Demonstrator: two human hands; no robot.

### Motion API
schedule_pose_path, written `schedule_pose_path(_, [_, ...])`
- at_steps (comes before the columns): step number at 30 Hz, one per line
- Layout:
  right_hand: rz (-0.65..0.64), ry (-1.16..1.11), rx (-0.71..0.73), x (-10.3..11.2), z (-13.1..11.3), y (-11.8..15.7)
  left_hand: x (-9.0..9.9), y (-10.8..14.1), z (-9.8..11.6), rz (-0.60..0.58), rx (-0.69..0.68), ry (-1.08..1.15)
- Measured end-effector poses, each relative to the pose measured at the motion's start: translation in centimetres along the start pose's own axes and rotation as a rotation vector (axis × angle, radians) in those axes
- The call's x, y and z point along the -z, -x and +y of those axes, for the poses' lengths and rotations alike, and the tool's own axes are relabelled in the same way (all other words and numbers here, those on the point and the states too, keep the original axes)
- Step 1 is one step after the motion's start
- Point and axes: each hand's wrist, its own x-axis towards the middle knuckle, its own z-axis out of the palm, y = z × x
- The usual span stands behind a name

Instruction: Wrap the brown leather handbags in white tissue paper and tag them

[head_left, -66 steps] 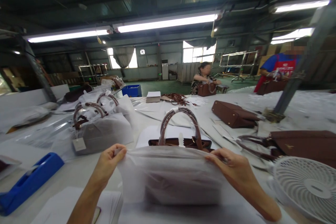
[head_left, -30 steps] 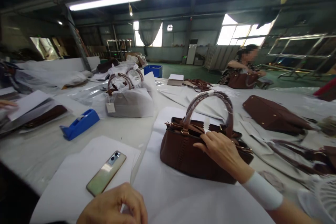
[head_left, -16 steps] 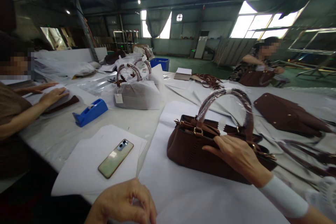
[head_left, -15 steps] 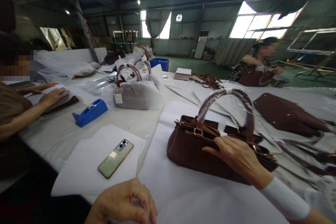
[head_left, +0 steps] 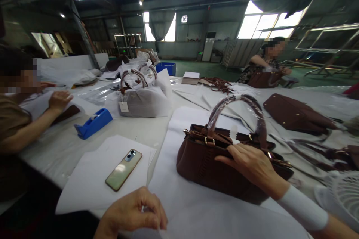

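Observation:
A dark brown handbag (head_left: pixel 218 168) stands upright on white sheet paper (head_left: pixel 190 209), its arched handles wrapped in clear film. My right hand (head_left: pixel 249 164) is closed over the bag's near top edge, fingers reaching inside and thumb along the outside. A white sleeve covers that wrist. At the bottom, my left hand (head_left: pixel 137 209) is pinched closed on the near edge of the paper, just left of the bag. Left of the bag, a phone (head_left: pixel 123 170) lies on a stack of loose white sheets (head_left: pixel 84 183).
A blue tape dispenser (head_left: pixel 94 122) and a grey paper-wrapped handbag (head_left: pixel 143 102) stand farther back. Another brown bag (head_left: pixel 297 114) lies at right, near a white fan (head_left: pixel 342 190). One person works at left, another at back right holding a brown bag (head_left: pixel 263 78).
The view has shifted slightly right. My left hand now has a paper edge showing at its fingertips. My right hand stays on the handbag. The co-worker at left has raised a hand.

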Motion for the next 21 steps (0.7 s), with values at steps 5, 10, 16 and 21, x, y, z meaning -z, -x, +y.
schedule_pose_path(5, [0.047,0.021,0.020,-0.6,0.5,-0.4,-0.2,0.3,0.0,-0.038,0.072,-0.006])
schedule_pose_path(10, [0.073,0.019,0.025,-1.0,1.0,-0.6,0.1,0.7,-1.0,-0.024,0.142,-0.038])
schedule_pose_path(16, [0.089,0.030,0.029,-1.2,2.1,-1.1,0.3,0.8,-2.1,0.013,0.192,-0.071])
schedule_pose_path(21, [0.106,0.025,0.013,-1.5,1.7,-1.1,-0.4,0.9,-2.3,0.055,0.239,-0.012])
